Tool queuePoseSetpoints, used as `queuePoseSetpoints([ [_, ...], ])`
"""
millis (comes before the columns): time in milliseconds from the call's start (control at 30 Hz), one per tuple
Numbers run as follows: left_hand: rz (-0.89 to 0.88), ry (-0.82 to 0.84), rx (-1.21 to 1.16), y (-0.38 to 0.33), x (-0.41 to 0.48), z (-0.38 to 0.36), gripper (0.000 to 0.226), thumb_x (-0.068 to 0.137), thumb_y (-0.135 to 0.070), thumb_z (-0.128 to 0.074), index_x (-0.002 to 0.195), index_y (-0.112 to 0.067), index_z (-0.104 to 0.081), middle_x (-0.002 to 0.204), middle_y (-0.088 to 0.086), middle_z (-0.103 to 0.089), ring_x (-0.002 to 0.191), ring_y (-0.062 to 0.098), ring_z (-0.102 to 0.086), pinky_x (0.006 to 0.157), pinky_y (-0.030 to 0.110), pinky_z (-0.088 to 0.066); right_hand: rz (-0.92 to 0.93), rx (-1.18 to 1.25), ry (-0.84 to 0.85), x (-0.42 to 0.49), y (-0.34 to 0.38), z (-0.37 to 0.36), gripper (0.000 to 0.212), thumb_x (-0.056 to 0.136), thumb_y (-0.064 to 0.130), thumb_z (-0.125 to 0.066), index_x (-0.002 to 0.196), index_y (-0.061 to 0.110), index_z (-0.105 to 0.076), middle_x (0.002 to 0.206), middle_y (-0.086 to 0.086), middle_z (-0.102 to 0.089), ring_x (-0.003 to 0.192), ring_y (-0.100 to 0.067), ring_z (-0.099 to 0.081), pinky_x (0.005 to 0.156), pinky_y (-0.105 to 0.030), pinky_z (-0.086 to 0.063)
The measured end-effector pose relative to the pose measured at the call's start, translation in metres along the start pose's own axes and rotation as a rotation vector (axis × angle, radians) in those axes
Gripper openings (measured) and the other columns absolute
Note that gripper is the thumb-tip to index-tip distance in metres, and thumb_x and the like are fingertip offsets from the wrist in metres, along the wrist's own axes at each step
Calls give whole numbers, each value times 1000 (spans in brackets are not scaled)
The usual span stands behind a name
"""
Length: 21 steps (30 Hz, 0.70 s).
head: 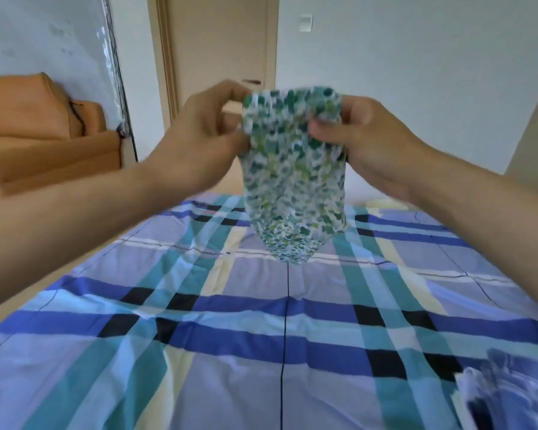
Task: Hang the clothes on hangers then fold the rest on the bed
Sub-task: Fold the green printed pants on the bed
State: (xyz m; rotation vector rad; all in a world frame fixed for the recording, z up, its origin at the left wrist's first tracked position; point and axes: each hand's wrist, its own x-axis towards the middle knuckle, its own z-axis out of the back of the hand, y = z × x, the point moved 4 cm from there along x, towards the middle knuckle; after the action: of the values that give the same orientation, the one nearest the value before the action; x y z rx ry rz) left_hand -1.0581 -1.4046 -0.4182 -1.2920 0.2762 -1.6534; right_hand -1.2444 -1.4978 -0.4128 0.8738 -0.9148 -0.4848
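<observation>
A small garment (292, 181) of white cloth with green and yellow speckles hangs in the air above the bed (230, 336). My left hand (199, 135) pinches its upper left edge. My right hand (364, 141) grips its upper right edge, thumb on the near side. The cloth droops to a rounded tip just over the plaid blue, teal and cream bedcover. A blue and white bundle of cloth (510, 395) lies on the bed at the lower right corner, partly cut off by the frame.
An orange sofa (44, 125) stands at the left against the wall. Straight ahead is a beige door (218, 57) with a handle. A white wall with a light switch (306, 23) fills the right.
</observation>
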Motion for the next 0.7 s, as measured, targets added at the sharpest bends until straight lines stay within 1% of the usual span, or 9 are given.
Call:
queuePoseSetpoints([
  [67, 58, 127, 34, 11, -58, -14, 37, 90, -5, -62, 120, -24, -58, 83, 23, -72, 82, 46, -70, 81, 66, -53, -52, -33, 120, -57, -18, -22, 26, 82, 24, -73, 107, 18, -71, 103, 6, -77, 99, -10, -72, 89, -24, -53],
  [133, 125, 241, 3, 21, -120, -31, 44, 86, -4, -61, 119, -33, -59, 80, 10, -74, 79, 29, -73, 78, 42, -60, -118, -7, 256, -116, -44, -46, 20, 76, 22, -77, 94, 21, -71, 90, 8, -76, 90, -6, -72, 79, -18, -52],
  [200, 227, 359, -11, 34, -173, -47, 41, 91, -1, -64, 112, -36, -61, 72, -10, -72, 68, 5, -68, 67, 13, -50, -191, 31, 392, -165, -71, -67, 16, 79, 14, -82, 89, 23, -73, 88, 4, -74, 89, -5, -69, 79, -19, -51],
  [233, 292, 432, -21, 41, -193, -55, 44, 93, -1, -65, 111, -40, -61, 69, -11, -71, 64, 2, -64, 63, 10, -44, -231, 55, 442, -185, -83, -75, 17, 82, 12, -81, 90, 26, -75, 91, 6, -74, 92, -3, -69, 81, -19, -50],
  [400, 570, 586, -163, 80, -229, -75, 44, 96, -4, -63, 118, -43, -60, 85, 31, -63, 77, 23, -56, 76, 31, -46, -427, 125, 469, -229, -128, -92, 15, 88, 11, -76, 92, 25, -77, 93, 7, -74, 89, -4, -67, 81, -19, -50],
  [500, 652, 445, -216, 105, -206, -84, 40, 85, -9, -74, 116, -30, -63, 84, 16, -75, 81, 22, -69, 83, 37, -51, -484, 85, 386, -203, -157, -85, 17, 87, 12, -76, 104, 15, -73, 106, 0, -77, 102, -13, -71, 94, -29, -54],
  [567, 689, 336, -213, 127, -173, -90, 47, 67, -19, -75, 111, -24, -62, 85, 6, -77, 76, 15, -70, 76, 28, -54, -519, 48, 298, -165, -176, -78, 15, 89, 12, -73, 103, 17, -73, 103, 4, -78, 99, -10, -72, 94, -28, -54],
  [633, 708, 257, -197, 161, -137, -97, 38, 74, -10, -71, 110, -17, -61, 86, 12, -71, 71, 16, -64, 65, 22, -52, -545, 16, 230, -123, -197, -72, 13, 91, 14, -72, 104, 17, -72, 101, 6, -78, 96, -8, -72, 92, -30, -54],
  [700, 737, 181, -150, 197, -107, -100, 34, 90, -4, -66, 121, -12, -56, 95, 15, -67, 75, 19, -64, 69, 27, -56, -568, -11, 173, -89, -227, -68, 31, 94, 21, -71, 124, 15, -64, 122, -3, -72, 107, -16, -69, 99, -37, -53],
])
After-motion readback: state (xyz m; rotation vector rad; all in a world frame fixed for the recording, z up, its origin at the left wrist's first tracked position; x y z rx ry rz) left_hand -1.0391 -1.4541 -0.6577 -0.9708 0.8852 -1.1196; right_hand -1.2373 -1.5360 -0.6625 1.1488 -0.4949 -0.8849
